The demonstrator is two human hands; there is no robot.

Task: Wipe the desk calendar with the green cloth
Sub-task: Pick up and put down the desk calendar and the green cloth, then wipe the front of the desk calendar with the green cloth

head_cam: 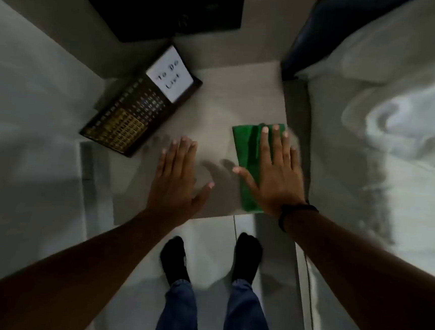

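The dark desk calendar [134,110] lies flat on the pale table [225,97], at its far left, with a white "To Do List" card on its upper end. A folded green cloth [246,151] rests near the table's right edge. My right hand [273,172] is spread flat over the cloth, fingers apart, covering its right half. My left hand [176,177] hovers open over the table's middle, fingers together and pointing toward the calendar's near corner, a short way from it.
A black flat panel [172,8] sits at the back of the table. A bed with a rumpled white sheet [398,128] borders the right side. Below the table's near edge are my feet in dark socks [176,258] on a light floor.
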